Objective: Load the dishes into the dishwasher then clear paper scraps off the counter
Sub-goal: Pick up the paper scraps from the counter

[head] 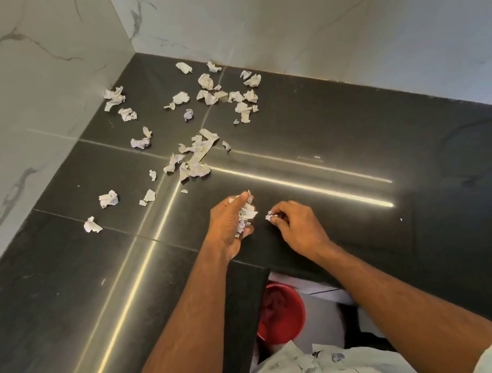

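- Your left hand (228, 222) holds a wad of paper scraps (244, 214), fingers curled round it, just above the black table (361, 139).
- Your right hand (297, 226) sits just beside it; thumb and fingers pinch one small crumpled scrap (270, 216) at the table surface.
- Remaining scraps (197, 158) lie scattered toward the marble corner (128, 49): one cluster near the tile seams, a second near the back wall (230, 97), strays along the left wall (116, 99), and two nearer pieces to your left (107, 198).
- No dishes or dishwasher in view; judged stage: the paper-clearing part, with most scraps not yet collected.
- Step in hand, judged: pass the pinched scrap into the left-hand wad. Open the left fingers only slightly, or pieces may drop.
- Work near to far. For the corner clusters, sweep with a flat hand toward yourself rather than picking singly.
- The wad looks nearly full; consider emptying it before reaching deep.
- A red bucket (281, 311) sits below the table edge; whether it serves for waste, cannot tell.
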Demonstrator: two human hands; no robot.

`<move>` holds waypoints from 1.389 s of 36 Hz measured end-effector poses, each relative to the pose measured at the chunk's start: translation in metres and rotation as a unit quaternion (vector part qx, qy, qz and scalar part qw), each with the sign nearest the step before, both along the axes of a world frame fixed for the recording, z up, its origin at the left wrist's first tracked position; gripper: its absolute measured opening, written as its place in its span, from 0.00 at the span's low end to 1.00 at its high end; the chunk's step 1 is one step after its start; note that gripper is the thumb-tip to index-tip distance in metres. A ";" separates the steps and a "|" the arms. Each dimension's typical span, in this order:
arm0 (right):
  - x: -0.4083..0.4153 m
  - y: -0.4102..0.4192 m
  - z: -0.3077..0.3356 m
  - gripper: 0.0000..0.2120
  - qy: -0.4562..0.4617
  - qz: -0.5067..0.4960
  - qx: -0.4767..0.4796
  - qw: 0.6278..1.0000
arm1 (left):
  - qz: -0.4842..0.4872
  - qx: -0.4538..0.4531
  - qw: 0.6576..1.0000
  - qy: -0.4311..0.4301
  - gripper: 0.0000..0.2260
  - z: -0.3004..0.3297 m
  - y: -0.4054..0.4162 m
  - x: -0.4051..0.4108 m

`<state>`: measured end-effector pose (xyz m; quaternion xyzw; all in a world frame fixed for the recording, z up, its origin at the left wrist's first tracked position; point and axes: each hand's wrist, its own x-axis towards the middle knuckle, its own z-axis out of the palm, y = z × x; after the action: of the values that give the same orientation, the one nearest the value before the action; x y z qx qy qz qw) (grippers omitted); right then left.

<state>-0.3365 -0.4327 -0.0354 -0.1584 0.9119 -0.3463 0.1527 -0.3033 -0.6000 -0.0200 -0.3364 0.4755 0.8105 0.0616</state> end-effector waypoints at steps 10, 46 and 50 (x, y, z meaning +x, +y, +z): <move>0.057 0.001 -0.007 0.07 0.009 0.006 -0.056 0.998 | 0.008 0.006 1.000 -0.012 0.10 -0.003 0.011 0.056; 0.197 0.152 -0.151 0.12 -0.383 -0.093 -0.083 0.915 | 0.270 0.090 0.938 -0.197 0.13 -0.168 0.211 0.234; 0.199 0.142 -0.199 0.18 -0.390 -0.122 -0.082 0.909 | 0.293 0.088 0.932 -0.196 0.10 -0.200 0.218 0.225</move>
<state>-0.1375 -0.2906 -0.2346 0.0897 0.7601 -0.4700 0.4397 -0.0785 -0.3821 -0.2202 -0.6060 0.2613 0.7491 -0.0574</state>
